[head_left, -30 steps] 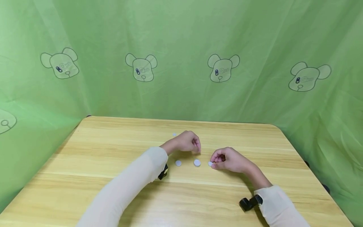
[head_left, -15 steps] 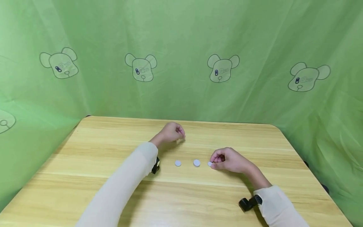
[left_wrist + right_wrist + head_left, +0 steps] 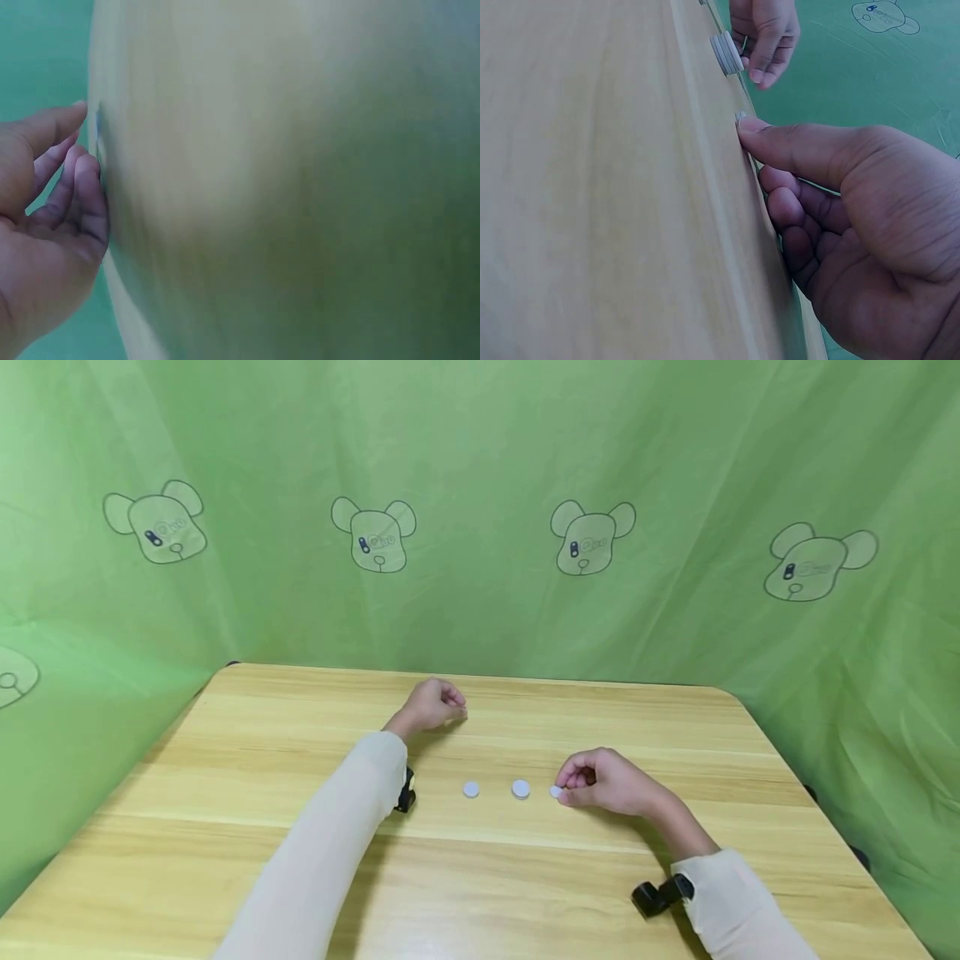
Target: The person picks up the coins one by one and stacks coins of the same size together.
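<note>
At the far side of the wooden table (image 3: 637,860), my left hand (image 3: 435,703) reaches down with bent fingers. In the left wrist view its thumb and fingertips are right at the thin edge of a small pale disc (image 3: 98,124); I cannot tell whether they pinch it. My right hand (image 3: 611,783) pinches a small white disc (image 3: 555,792) at the tabletop, the thumb on its near side (image 3: 740,118). Left of that hand is a short stack of white discs (image 3: 521,789), its layers showing in the right wrist view (image 3: 727,53). Another white disc (image 3: 470,789) lies farther left.
A green curtain (image 3: 480,610) printed with bear heads hangs behind the table and along both sides. Black wrist cameras (image 3: 651,900) sit on the pale sleeves (image 3: 322,843). The left forearm stretches across the table's left half.
My left hand has moved from above the stack to the far left, over the place where a small disc showed earlier. My right hand stays in place with its disc.
</note>
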Demonstrator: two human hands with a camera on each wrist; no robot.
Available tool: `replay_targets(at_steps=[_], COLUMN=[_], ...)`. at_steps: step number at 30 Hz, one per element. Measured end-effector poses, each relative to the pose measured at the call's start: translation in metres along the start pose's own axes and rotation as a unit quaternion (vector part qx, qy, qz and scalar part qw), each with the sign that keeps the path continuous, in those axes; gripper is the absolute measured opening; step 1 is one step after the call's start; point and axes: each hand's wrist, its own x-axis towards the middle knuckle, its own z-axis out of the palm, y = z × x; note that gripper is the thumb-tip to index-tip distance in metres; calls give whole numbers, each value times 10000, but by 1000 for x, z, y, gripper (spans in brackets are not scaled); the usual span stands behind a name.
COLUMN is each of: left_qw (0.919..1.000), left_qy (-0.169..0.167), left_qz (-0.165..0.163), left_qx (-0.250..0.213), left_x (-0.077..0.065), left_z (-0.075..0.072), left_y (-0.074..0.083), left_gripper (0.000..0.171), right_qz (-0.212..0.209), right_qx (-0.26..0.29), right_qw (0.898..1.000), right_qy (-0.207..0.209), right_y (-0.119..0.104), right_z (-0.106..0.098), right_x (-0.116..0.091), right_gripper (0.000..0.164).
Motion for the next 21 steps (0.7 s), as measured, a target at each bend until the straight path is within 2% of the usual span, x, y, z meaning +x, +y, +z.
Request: replay_targets(at_steps=[5, 11, 21], left_qw=[9998, 9991, 9986], left_qy=[-203, -339, -382], left_qz=[-48, -156, -316], left_qx=[53, 206, 202], left_x=[-1, 2, 3], left_z=[-4, -6, -7], left_y=[-5, -6, -5], left_gripper=[21, 19, 15], right_qz=[8, 20, 18], right_qx=[43, 55, 43], right_qw=[10000, 10000, 10000], right_qy=[5, 19, 18], right_y=[1, 0, -1], right_z=[0, 0, 0], right_x=[0, 0, 0], right_gripper=[15, 15, 15])
